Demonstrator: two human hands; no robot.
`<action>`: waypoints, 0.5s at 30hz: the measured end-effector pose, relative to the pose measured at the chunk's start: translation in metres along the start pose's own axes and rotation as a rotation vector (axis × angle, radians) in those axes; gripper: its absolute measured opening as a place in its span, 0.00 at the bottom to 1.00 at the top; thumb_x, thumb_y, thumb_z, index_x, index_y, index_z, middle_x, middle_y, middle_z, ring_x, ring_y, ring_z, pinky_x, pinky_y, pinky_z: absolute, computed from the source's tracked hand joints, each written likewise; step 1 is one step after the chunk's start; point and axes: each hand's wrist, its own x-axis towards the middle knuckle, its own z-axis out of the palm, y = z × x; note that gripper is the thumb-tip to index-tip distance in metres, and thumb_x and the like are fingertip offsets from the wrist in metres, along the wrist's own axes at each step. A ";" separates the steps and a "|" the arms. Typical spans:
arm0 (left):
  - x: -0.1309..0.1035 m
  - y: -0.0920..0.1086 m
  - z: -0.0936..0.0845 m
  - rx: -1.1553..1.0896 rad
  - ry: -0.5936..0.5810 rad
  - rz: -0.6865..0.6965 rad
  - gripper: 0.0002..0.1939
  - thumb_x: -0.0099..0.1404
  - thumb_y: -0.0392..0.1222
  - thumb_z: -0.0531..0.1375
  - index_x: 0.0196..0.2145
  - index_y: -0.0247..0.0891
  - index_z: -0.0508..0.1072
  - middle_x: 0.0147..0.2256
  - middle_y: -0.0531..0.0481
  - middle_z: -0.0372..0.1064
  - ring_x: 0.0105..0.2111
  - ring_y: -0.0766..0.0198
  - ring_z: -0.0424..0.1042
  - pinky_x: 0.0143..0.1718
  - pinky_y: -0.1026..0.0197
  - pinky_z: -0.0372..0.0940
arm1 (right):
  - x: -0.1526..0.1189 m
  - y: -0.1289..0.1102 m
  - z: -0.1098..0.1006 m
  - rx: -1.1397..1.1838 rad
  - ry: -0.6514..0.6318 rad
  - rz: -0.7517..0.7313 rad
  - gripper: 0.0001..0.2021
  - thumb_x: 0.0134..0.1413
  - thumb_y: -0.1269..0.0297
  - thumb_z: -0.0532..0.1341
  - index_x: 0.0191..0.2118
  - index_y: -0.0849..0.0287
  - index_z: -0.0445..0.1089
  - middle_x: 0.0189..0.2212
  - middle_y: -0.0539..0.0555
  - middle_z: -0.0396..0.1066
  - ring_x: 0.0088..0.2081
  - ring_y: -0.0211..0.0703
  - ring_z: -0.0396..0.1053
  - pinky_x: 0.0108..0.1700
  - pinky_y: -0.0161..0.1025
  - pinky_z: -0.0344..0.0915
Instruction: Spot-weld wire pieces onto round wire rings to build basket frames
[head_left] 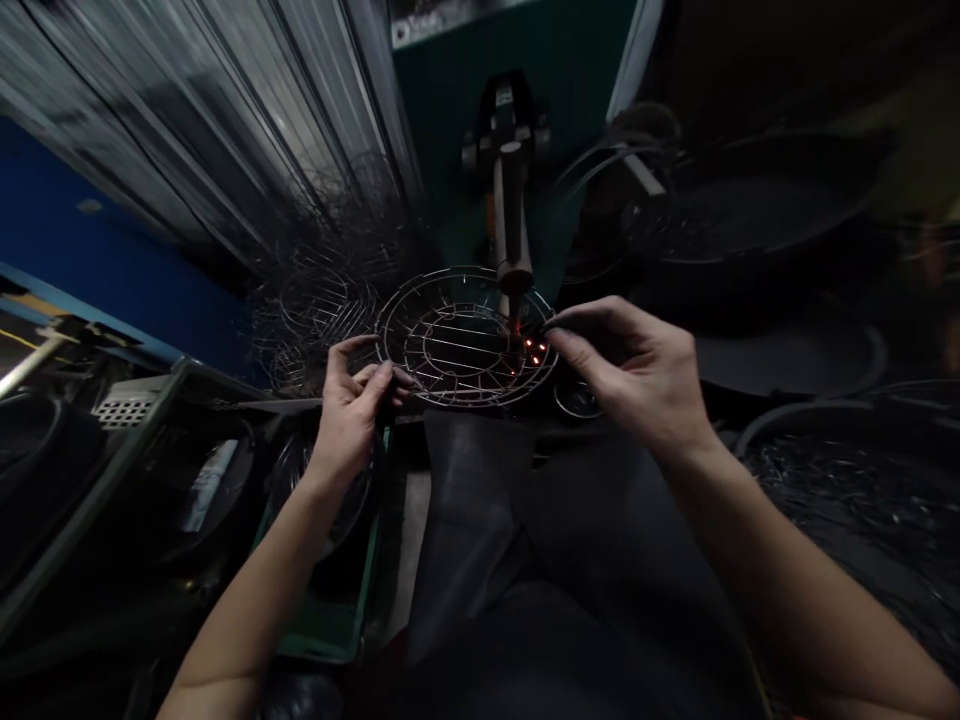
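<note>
A round wire rack (465, 385) with a double outer ring and parallel inner bars lies under the electrode of a spot welder (514, 230). Several orange-red glowing spots show on its right side, below the electrode tip. My left hand (352, 400) pinches the rack's left front rim between thumb and fingers. At the right rim, my right hand (637, 365) has thumb and forefinger closed together close to the glowing spots. Whether those fingertips hold the rim or a small wire piece is too dark to tell.
A tangled heap of wire racks (322, 300) is piled behind on the left. To the right stands a tub of small metal pieces (862, 490), with another wide basin (765, 210) farther back. A green crate (330, 635) sits low at left.
</note>
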 end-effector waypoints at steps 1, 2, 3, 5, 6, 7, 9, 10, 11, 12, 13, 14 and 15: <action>0.001 0.000 0.002 -0.003 -0.004 -0.004 0.22 0.59 0.45 0.65 0.45 0.42 0.59 0.26 0.58 0.71 0.24 0.71 0.73 0.27 0.70 0.67 | 0.000 -0.009 0.007 -0.024 -0.048 -0.029 0.11 0.57 0.54 0.63 0.43 0.52 0.73 0.38 0.53 0.72 0.41 0.46 0.70 0.44 0.45 0.69; 0.002 0.001 0.005 -0.005 -0.005 -0.004 0.22 0.59 0.45 0.65 0.46 0.42 0.58 0.26 0.58 0.71 0.24 0.70 0.73 0.27 0.70 0.67 | 0.002 -0.016 0.016 -0.054 -0.094 -0.065 0.12 0.58 0.53 0.62 0.44 0.52 0.73 0.38 0.53 0.72 0.41 0.46 0.69 0.44 0.45 0.69; 0.003 0.001 0.007 -0.006 -0.005 -0.005 0.22 0.60 0.45 0.64 0.46 0.42 0.58 0.26 0.59 0.70 0.24 0.70 0.73 0.27 0.69 0.67 | 0.005 -0.021 0.025 -0.088 -0.138 -0.112 0.12 0.59 0.53 0.61 0.44 0.52 0.73 0.38 0.54 0.72 0.41 0.46 0.69 0.44 0.45 0.68; 0.005 0.001 0.014 -0.005 -0.001 -0.003 0.21 0.61 0.49 0.63 0.46 0.43 0.58 0.26 0.58 0.69 0.24 0.69 0.72 0.27 0.68 0.67 | 0.013 -0.029 0.044 -0.171 -0.219 -0.242 0.13 0.60 0.54 0.60 0.46 0.54 0.72 0.40 0.55 0.71 0.43 0.46 0.67 0.46 0.45 0.66; 0.005 0.002 0.019 -0.004 0.001 0.005 0.21 0.62 0.52 0.62 0.46 0.43 0.59 0.26 0.58 0.69 0.24 0.68 0.73 0.26 0.67 0.67 | 0.018 -0.032 0.053 -0.219 -0.257 -0.311 0.13 0.61 0.55 0.59 0.46 0.55 0.72 0.40 0.56 0.71 0.43 0.47 0.66 0.47 0.45 0.65; 0.004 0.002 0.025 -0.006 0.003 0.021 0.21 0.62 0.56 0.61 0.45 0.43 0.59 0.26 0.57 0.69 0.24 0.67 0.73 0.25 0.66 0.67 | 0.023 -0.034 0.059 -0.266 -0.294 -0.374 0.13 0.62 0.55 0.59 0.45 0.57 0.72 0.39 0.57 0.70 0.44 0.47 0.66 0.46 0.44 0.65; -0.001 0.001 0.039 -0.025 -0.004 0.069 0.24 0.62 0.62 0.59 0.46 0.44 0.60 0.27 0.55 0.69 0.27 0.64 0.74 0.25 0.64 0.68 | 0.030 -0.037 0.065 -0.341 -0.378 -0.468 0.12 0.63 0.57 0.57 0.43 0.58 0.73 0.35 0.58 0.70 0.42 0.47 0.65 0.44 0.43 0.64; -0.004 0.000 0.046 -0.046 -0.025 0.093 0.26 0.61 0.64 0.58 0.47 0.44 0.60 0.28 0.54 0.69 0.28 0.62 0.75 0.26 0.63 0.69 | 0.031 -0.037 0.062 -0.363 -0.422 -0.500 0.12 0.64 0.57 0.57 0.41 0.58 0.73 0.33 0.57 0.70 0.40 0.46 0.65 0.43 0.42 0.64; -0.009 0.000 0.053 -0.072 -0.059 0.109 0.27 0.61 0.65 0.57 0.49 0.44 0.60 0.29 0.53 0.70 0.29 0.62 0.75 0.27 0.63 0.70 | 0.031 -0.038 0.056 -0.373 -0.461 -0.523 0.12 0.64 0.57 0.56 0.38 0.57 0.73 0.31 0.56 0.69 0.37 0.46 0.65 0.41 0.41 0.63; -0.013 0.001 0.060 -0.098 -0.104 0.114 0.29 0.61 0.66 0.57 0.50 0.45 0.59 0.30 0.53 0.70 0.31 0.61 0.75 0.28 0.62 0.71 | 0.031 -0.037 0.047 -0.372 -0.493 -0.541 0.12 0.64 0.56 0.56 0.36 0.57 0.73 0.29 0.56 0.69 0.35 0.45 0.65 0.39 0.41 0.63; -0.019 0.003 0.067 -0.121 -0.152 0.111 0.30 0.61 0.66 0.57 0.52 0.45 0.58 0.31 0.52 0.71 0.31 0.61 0.75 0.29 0.62 0.72 | 0.031 -0.037 0.036 -0.362 -0.518 -0.551 0.13 0.64 0.55 0.56 0.35 0.56 0.73 0.28 0.55 0.68 0.33 0.44 0.65 0.37 0.40 0.63; -0.024 0.008 0.074 -0.134 -0.197 0.104 0.31 0.61 0.66 0.56 0.53 0.45 0.58 0.32 0.52 0.72 0.31 0.62 0.76 0.29 0.62 0.72 | 0.032 -0.037 0.024 -0.347 -0.541 -0.551 0.14 0.63 0.54 0.57 0.33 0.55 0.73 0.27 0.55 0.68 0.32 0.43 0.65 0.35 0.40 0.62; -0.028 0.015 0.080 -0.130 -0.212 0.103 0.31 0.61 0.66 0.57 0.53 0.45 0.60 0.32 0.51 0.72 0.31 0.62 0.76 0.28 0.62 0.73 | 0.035 -0.038 0.011 -0.327 -0.561 -0.536 0.15 0.63 0.53 0.57 0.32 0.55 0.74 0.27 0.54 0.68 0.30 0.43 0.65 0.34 0.39 0.62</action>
